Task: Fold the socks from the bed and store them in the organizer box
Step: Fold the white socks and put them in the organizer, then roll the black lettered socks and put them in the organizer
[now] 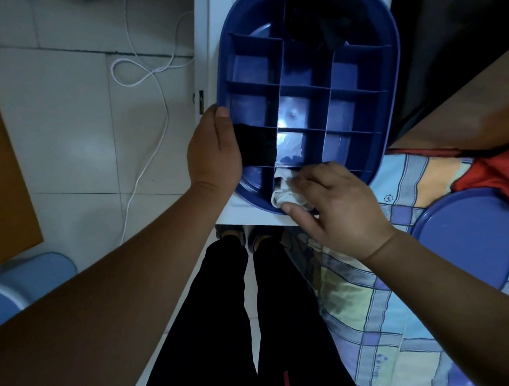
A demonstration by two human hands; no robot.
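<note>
**White sock going into the near middle compartment**

The left hand clasps the left rim of the blue organizer box, thumb hooked over the edge, apparently to steady it on the white tabletop. Just beside that hand, a dark sock fills a left-column compartment. The right hand pinches a folded white sock between thumb and fingers, pressing it into the middle compartment at the box's near edge; part of the sock bulges over the rim. More dark fabric sits in a far compartment. The patterned bed lies to the right, carrying a blue lid.
</note>
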